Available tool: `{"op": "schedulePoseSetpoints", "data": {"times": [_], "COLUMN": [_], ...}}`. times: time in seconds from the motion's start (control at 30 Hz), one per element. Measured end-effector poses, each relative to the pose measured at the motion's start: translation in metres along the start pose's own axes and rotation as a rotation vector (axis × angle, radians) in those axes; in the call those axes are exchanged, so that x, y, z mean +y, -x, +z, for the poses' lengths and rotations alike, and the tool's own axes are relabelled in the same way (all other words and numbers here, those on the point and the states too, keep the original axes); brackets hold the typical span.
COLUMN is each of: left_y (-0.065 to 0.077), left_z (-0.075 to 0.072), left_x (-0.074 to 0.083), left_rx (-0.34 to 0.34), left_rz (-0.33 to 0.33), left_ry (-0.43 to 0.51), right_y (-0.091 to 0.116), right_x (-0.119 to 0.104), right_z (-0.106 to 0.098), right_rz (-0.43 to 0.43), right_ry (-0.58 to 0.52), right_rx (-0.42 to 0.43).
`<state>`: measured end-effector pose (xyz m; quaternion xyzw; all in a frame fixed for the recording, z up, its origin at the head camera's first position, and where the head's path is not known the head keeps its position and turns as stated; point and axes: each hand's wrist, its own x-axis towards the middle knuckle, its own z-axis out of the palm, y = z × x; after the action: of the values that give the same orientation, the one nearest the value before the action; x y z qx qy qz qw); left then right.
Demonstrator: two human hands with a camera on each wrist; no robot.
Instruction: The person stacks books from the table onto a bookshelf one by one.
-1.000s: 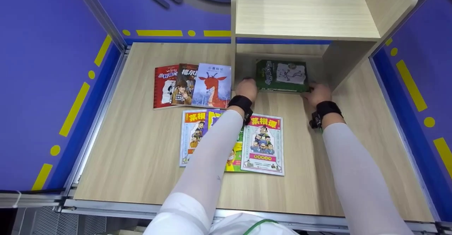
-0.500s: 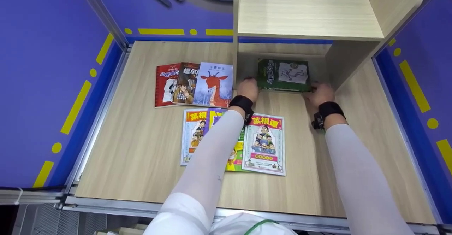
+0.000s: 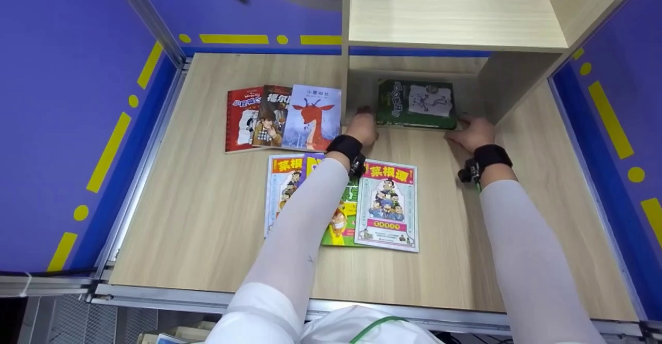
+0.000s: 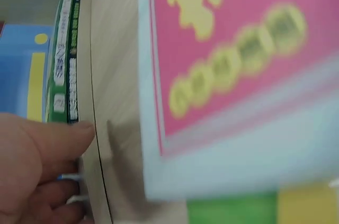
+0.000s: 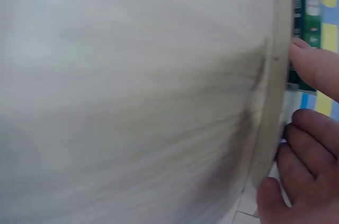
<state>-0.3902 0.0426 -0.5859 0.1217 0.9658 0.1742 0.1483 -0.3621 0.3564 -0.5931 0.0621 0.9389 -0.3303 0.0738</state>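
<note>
Two stacked books, a green one (image 3: 416,103) on top, lie flat on the lower level of the wooden shelf unit (image 3: 457,45). Their spines face forward: a green spine (image 4: 59,60) and a darker one (image 4: 75,49) show in the left wrist view. My left hand (image 3: 363,126) is at the stack's left end, its thumb (image 4: 74,136) along the spine ends and its other fingers bent below. At the right end, my right hand (image 3: 475,133) has its thumb (image 5: 312,62) against the spines, with the fingers loosely bent and holding nothing.
Left of the shelf, a red book (image 3: 240,126), a brown detective-cover book (image 3: 270,121) and a blue deer-cover book (image 3: 314,119) overlap. Nearer me, several comic books lie fanned, including a white and pink one (image 3: 388,207), partly under my left forearm. Blue walls enclose the table (image 3: 170,220).
The right hand has drawn slightly away from the books' right front corner, its fingers loosening. The left hand stays by the left end. The books barely move; the head view tilts slightly down.
</note>
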Motion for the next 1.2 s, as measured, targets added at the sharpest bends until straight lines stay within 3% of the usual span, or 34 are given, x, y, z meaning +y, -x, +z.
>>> {"op": "schedulePoseSetpoints", "data": {"times": [0.17,0.33,0.53,0.73,1.03,1.2], "left_y": [0.010,0.028,0.053,0.088,0.140,0.158], "left_z": [-0.010,-0.014,-0.017,-0.014,0.002,0.015], "left_x": [-0.013,-0.012,-0.005,-0.006,-0.006,-0.002], "left_rx": [-0.025,0.011,0.064,0.049,0.055,0.031], "left_rz": [0.064,0.122,0.212,0.190,0.185,0.166], "left_ry": [0.096,0.019,-0.035,-0.030,-0.172,-0.139], "right_y": [0.007,0.023,0.052,0.089,0.149,0.176], "right_x": [-0.009,-0.019,-0.022,-0.025,-0.033,-0.037], "right_z": [0.000,-0.002,-0.004,0.006,0.020,0.029], "right_rz": [-0.011,-0.005,0.071,0.098,0.100,0.152], "right_ry": [0.017,0.090,0.093,0.036,-0.005,-0.013], "right_rx": [-0.001,0.064,0.034,-0.018,0.006,0.002]}}
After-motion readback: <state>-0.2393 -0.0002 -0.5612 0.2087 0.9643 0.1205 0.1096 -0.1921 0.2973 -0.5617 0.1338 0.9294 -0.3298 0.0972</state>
